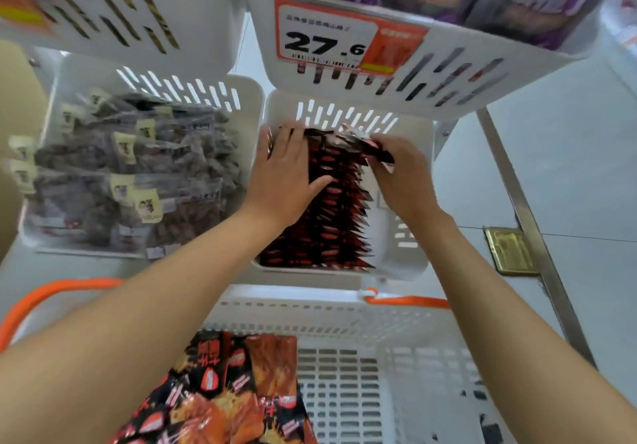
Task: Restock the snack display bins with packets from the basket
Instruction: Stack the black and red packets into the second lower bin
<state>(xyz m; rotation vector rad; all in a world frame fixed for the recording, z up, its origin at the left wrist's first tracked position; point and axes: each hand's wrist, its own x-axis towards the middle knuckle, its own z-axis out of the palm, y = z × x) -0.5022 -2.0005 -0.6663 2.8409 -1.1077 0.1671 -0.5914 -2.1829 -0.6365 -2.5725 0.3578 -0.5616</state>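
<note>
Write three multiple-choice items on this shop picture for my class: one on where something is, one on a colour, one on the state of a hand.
1. Where does the price tag reading 27.6 hang?
A. On the upper right bin with purple packets
B. On the basket
C. On the left bin of clear packets

2. What colour are the basket's handles?
A. Blue
B. Orange
C. Green

3. What is the right hand doing?
A. Hanging by the person's side
B. Resting on the basket rim
C. Gripping red-and-black packets at the far end of the row

Answers: 1 A, the tag is fixed to the front wall of the upper right bin. 2 B, both handles of the basket show orange. 3 C, its fingers close on the red-and-black packets in the lower right bin, while the left hand lies open on the row.
</note>
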